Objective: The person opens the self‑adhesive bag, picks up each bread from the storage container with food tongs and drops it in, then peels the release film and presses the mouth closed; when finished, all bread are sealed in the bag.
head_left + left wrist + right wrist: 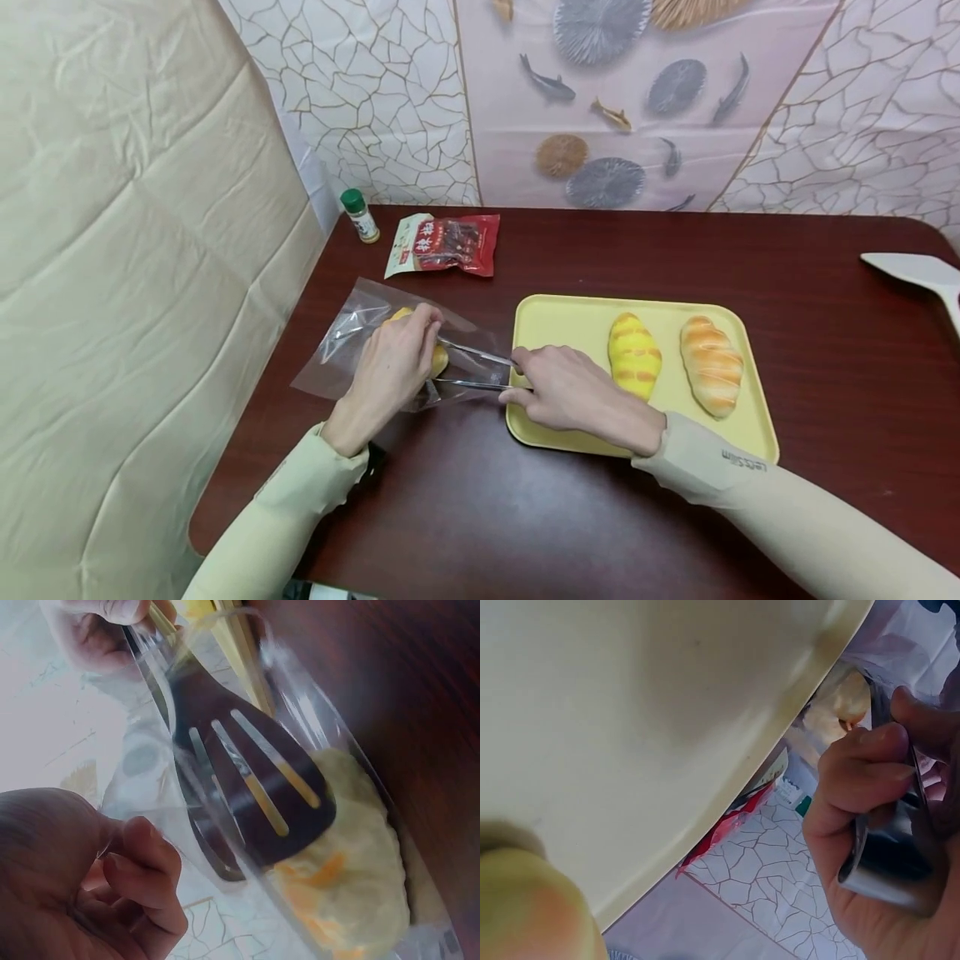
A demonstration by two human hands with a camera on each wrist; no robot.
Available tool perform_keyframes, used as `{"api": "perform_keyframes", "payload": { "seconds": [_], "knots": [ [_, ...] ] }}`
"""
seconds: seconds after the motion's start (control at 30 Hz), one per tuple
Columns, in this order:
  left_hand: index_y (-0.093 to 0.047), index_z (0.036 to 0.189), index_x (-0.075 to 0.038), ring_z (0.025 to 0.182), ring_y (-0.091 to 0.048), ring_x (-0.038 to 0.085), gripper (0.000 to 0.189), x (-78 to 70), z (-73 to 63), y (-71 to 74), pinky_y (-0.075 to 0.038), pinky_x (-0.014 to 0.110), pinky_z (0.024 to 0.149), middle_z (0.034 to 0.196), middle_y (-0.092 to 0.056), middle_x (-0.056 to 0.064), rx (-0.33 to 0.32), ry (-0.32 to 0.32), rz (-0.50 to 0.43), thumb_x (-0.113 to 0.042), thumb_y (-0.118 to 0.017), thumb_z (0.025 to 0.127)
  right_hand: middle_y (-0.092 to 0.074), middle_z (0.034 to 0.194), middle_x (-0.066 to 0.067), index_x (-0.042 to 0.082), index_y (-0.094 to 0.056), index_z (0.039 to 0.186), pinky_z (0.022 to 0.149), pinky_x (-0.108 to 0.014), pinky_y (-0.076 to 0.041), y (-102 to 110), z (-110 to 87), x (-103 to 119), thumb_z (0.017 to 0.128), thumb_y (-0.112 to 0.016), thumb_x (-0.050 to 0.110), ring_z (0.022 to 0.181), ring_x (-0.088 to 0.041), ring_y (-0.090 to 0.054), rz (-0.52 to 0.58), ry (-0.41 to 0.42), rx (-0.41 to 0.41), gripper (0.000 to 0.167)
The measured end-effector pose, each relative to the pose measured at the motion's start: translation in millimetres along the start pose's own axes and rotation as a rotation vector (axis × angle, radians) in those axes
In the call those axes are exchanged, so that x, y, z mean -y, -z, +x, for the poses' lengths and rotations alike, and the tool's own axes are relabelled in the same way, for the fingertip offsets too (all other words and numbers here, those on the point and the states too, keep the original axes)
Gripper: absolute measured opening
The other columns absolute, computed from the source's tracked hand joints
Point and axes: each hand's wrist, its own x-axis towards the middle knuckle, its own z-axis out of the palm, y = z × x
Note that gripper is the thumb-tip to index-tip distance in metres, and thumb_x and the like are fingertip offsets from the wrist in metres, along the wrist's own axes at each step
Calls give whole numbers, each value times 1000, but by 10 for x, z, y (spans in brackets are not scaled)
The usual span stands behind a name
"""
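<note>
My left hand (397,354) pinches the film of a clear plastic bag (337,350) on the left part of the table. Inside the bag lies a bread roll (360,847), pale with orange patches, partly covered by that hand in the head view. My right hand (566,392), over the tray's left edge, grips metal tongs (476,385) by the handle end. Both arms of the tongs point left into the bag. Up close in the left wrist view, a slotted tong head (202,697) overlaps the roll.
A yellow tray (558,321) holds a yellow bread roll (634,354) and a striped brown one (712,367). Behind the bag are a red-and-white food packet (457,246) and a green-capped bottle (362,218). A white utensil (915,268) lies at the right edge.
</note>
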Motion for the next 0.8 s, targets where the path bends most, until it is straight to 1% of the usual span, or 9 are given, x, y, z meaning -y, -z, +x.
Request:
{"api": "perform_keyframes", "payload": {
  "seconds": [0.07, 0.17, 0.33, 0.47, 0.6, 0.7, 0.8],
  "knots": [
    [-68, 110, -4, 72, -73, 36, 8, 5, 8, 3, -58, 52, 63, 87, -77, 15, 3, 6, 2, -11, -65, 107, -60, 73, 3, 10, -67, 98, 60, -34, -45, 6, -14, -5, 97, -81, 41, 64, -17, -54, 8, -22, 6, 35],
    [-67, 111, -3, 68, -72, 35, 9, 6, 19, 10, -58, 50, 62, 84, -75, 15, 6, 17, 3, -10, -65, 107, -60, 73, 1, 8, -67, 100, 58, -34, -43, 19, -26, 1, 96, -81, 42, 64, -18, -54, 40, -64, 35, 37],
    [-67, 112, -4, 67, -73, 38, 10, -1, 31, 9, -57, 53, 61, 79, -74, 15, -13, 27, 5, -11, -62, 109, -52, 68, 0, 7, -65, 99, 56, -32, -36, 51, -58, 49, 98, -79, 45, 61, -20, -50, 96, -143, 91, 40],
    [-66, 111, -4, 68, -74, 40, 9, -2, 41, -10, -56, 56, 62, 78, -74, 16, -37, 31, -5, -11, -61, 109, -51, 66, -2, 7, -64, 96, 55, -33, -37, 69, -125, 108, 98, -79, 45, 60, -21, -50, 108, -178, 89, 41],
    [-66, 111, -4, 68, -74, 39, 9, -7, 52, -25, -57, 56, 64, 76, -74, 15, -39, 41, -13, -11, -61, 109, -53, 66, -1, 8, -63, 94, 56, -33, -38, 75, -196, 139, 97, -79, 45, 60, -20, -51, 78, -170, 59, 40],
    [-66, 111, -3, 65, -73, 36, 9, -14, 61, -27, -57, 53, 64, 74, -73, 14, -32, 45, -18, -11, -61, 109, -53, 67, 0, 9, -63, 93, 56, -34, -40, 73, -225, 120, 96, -80, 44, 60, -20, -51, 22, -144, 24, 39],
    [-66, 110, -2, 64, -71, 34, 10, -22, 72, -22, -57, 51, 63, 76, -73, 14, -32, 46, -24, -10, -61, 109, -53, 67, 1, 10, -63, 94, 56, -35, -42, 74, -237, 77, 94, -82, 44, 58, -20, -52, -43, -110, -25, 39]
  ]
}}
